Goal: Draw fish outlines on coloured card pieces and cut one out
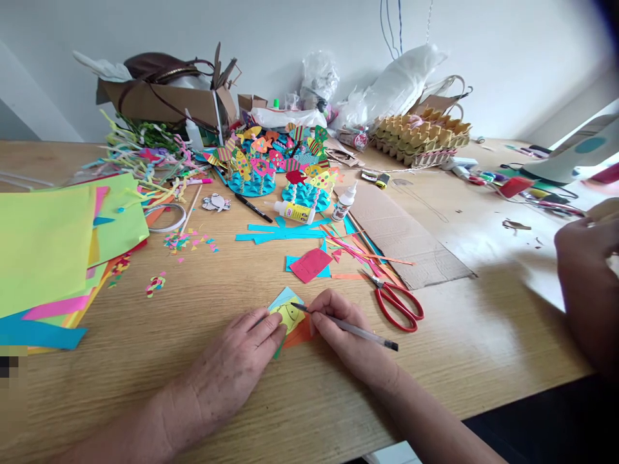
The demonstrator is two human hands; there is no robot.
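A pen (358, 331) with a clear barrel and dark end is gripped in my right hand (353, 332). Its tip touches a small yellow paper (293, 314) that bears a drawn fish outline. My left hand (249, 345) lies with its fingers stretched over the left side of that paper, pressing it down. Under the yellow piece show a light blue paper (282, 297), an orange paper (300, 333) and a sliver of green. Just beyond are a dark pink paper (311, 265) and blue strips (275, 232). Red-handled scissors (395, 305) rest right of my right hand.
Coloured sheets (43, 238) are stacked at left, near a tape roll (166, 219). Paper fish on blue bases (252, 185), glue bottles (296, 211) and a black marker (254, 208) stand or lie ahead. Cardboard (406, 235) lies right; another person's arm (587, 258) is at the right edge.
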